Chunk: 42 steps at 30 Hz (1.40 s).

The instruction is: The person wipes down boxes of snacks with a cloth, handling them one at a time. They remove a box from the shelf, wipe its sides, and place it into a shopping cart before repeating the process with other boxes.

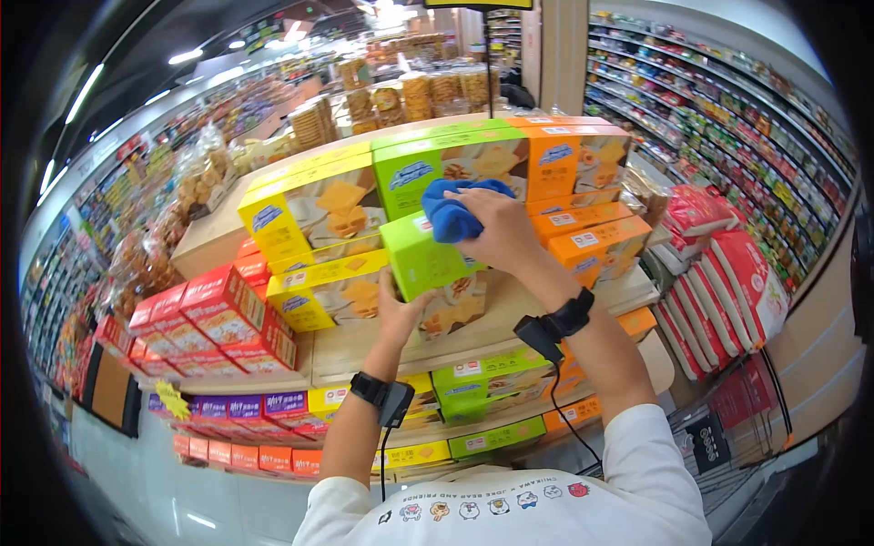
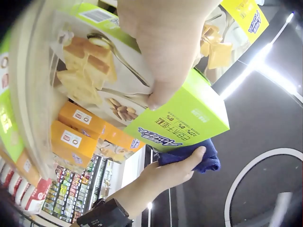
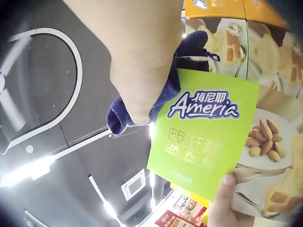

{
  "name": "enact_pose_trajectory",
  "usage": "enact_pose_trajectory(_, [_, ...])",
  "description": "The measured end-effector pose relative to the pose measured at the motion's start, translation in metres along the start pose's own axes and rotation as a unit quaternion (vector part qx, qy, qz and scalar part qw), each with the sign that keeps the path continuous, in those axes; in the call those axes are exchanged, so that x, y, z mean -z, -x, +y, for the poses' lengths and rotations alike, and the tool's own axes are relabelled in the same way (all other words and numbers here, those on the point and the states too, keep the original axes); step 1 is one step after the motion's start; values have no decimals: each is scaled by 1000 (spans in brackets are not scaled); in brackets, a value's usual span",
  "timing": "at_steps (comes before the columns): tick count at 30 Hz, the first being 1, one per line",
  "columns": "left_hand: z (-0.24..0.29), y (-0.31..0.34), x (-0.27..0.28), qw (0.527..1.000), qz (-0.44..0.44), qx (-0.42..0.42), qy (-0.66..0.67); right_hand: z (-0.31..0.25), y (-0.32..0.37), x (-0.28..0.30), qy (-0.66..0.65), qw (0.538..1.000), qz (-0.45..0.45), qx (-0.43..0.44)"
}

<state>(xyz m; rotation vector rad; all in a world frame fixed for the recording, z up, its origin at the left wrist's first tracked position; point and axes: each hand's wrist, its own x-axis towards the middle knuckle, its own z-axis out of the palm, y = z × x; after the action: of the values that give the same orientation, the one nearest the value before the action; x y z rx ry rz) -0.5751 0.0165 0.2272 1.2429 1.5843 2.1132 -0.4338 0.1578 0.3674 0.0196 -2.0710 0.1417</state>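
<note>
In the head view a green box (image 1: 423, 259) stands tilted at the middle of the shelf display. The left hand (image 1: 398, 309) holds it low on its left side, thumb on the printed face in the left wrist view, where the hand (image 2: 165, 42) is close up. The right hand (image 1: 499, 223) grips a bunched blue cloth (image 1: 451, 211) against the box's top edge. In the right wrist view the cloth (image 3: 118, 116) lies under the right hand (image 3: 142, 61), beside the green Ameria face (image 3: 203, 137); left fingertips (image 3: 226, 182) touch the box's lower edge.
Yellow boxes (image 1: 319, 214) stand to the left, orange boxes (image 1: 596, 246) to the right, and another green box (image 1: 401, 173) behind. Red boxes (image 1: 214, 305) fill the left end. Lower shelves hold more boxes (image 1: 492, 382). Red and white sacks (image 1: 742, 282) lean at the right.
</note>
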Motion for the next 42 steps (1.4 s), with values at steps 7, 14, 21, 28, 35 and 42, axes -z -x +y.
enact_pose_trajectory(7, [6,0,-5,998,22,27,52,-8,-5,-12,64,996,18,-67])
enact_pose_trajectory(14, [11,3,-7,998,28,13,47,-17,-3,-21,120,986,32,-115])
enact_pose_trajectory(21, [6,5,-6,998,28,15,50,-19,-4,-2,-47,975,24,-216])
enact_pose_trajectory(28, [11,6,-8,998,30,25,39,15,40,-38,-288,833,211,-422])
enact_pose_trajectory(35, [6,4,-9,998,30,19,48,8,104,-63,-234,776,106,-576])
enact_pose_trajectory(42, [15,8,-10,999,20,10,44,17,102,-64,-383,675,132,-617])
